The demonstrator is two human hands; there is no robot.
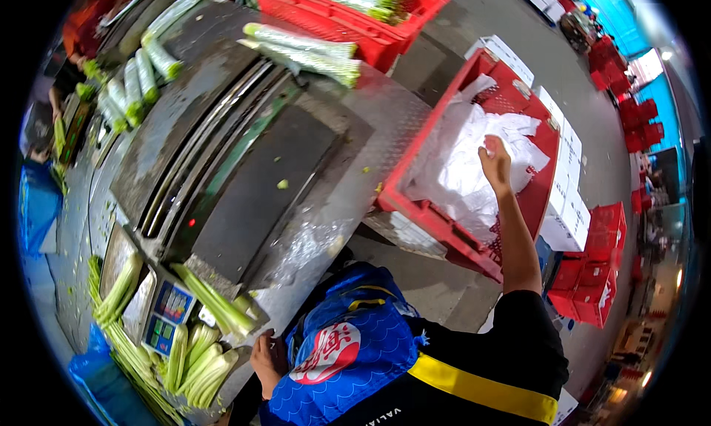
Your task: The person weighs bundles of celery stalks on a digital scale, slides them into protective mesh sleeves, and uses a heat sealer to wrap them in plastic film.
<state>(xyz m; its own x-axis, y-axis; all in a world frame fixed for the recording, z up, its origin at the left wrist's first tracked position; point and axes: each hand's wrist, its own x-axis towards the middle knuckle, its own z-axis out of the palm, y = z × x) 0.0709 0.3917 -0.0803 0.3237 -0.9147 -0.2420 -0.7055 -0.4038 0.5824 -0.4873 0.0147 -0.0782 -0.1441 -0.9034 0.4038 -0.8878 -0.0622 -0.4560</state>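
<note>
Reaching out to the right, my right hand [495, 162] is over a red crate [424, 213] lined with crumpled white plastic sheeting [470, 167]. Its fingers are curled closed; whether they grip any of the sheeting is hidden. My left hand [268, 358] is low at the near edge of the metal table [396, 104], fingers bent inward, with what they hold, if anything, not visible. Just left of it lie pale green celery bunches [207, 370] and another celery bunch [222, 300]. A wrapping machine with a dark flat plate [263, 193] stands beyond.
Wrapped celery [304, 52] lies on the table's far side, before a red crate [333, 19] of more wrapped bunches. A control panel [169, 315] sits by the loose celery. White boxes [566, 211] and stacked red crates [592, 270] stand at right. Another person's hand [55, 104] appears far left.
</note>
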